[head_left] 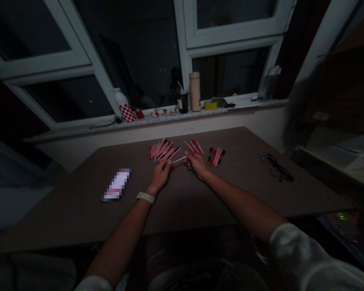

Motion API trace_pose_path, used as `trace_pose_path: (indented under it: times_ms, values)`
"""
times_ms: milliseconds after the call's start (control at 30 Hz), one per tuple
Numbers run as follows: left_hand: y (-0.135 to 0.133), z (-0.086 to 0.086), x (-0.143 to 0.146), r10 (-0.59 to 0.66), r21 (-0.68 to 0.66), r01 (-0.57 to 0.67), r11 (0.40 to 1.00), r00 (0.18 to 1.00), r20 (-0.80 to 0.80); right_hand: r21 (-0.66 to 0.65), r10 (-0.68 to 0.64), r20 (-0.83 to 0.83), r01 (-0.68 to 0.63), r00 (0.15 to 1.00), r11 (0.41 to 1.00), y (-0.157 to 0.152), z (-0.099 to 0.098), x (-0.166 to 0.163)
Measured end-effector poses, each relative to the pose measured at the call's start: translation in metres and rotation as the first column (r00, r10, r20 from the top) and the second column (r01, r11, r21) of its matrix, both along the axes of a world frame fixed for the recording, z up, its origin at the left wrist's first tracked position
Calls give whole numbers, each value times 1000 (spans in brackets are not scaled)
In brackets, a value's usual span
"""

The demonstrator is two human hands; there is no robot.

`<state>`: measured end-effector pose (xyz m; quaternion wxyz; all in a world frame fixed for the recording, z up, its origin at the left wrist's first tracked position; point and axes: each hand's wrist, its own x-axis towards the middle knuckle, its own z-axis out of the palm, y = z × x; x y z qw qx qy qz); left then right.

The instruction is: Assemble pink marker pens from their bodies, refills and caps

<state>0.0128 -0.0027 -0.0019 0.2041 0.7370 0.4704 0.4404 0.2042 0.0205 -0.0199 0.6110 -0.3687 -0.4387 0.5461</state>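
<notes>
Both hands meet over the middle of the table. Between them stretches a slim pen [178,160] with a pale, shiny barrel and a red end. My left hand [161,173] pinches its left end, while my right hand [197,165] closes around the red end. Just below is a small red piece [177,166] near the fingertips; whether it is held or lies on the table I cannot tell. Beyond my left hand lies a loose heap of pink, red and black pens [162,149]. Several pens [195,146] lie behind my right hand, and a row of pens [216,157] is to its right.
On the brown table [188,210] are a phone [117,185] at left and black-framed glasses [276,167] at right. Along the windowsill [157,119] stand a checkered bottle [124,106], a drink cup [183,102], a beige flask [195,92] and yellow tape [210,105].
</notes>
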Motion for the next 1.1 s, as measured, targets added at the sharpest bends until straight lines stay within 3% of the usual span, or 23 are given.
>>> trace_pose_path:
  times_ms: [667, 1100]
  values:
    - [1, -1, 0, 13, 1, -13, 1000, 998, -55, -97, 153, -2, -152, 988, 984, -7, 7, -4]
    - [-1, -1, 1, 17, -38, -18, 999, 1000, -24, -83, 133, -13, -134, 991, 988, -3, 0, -5]
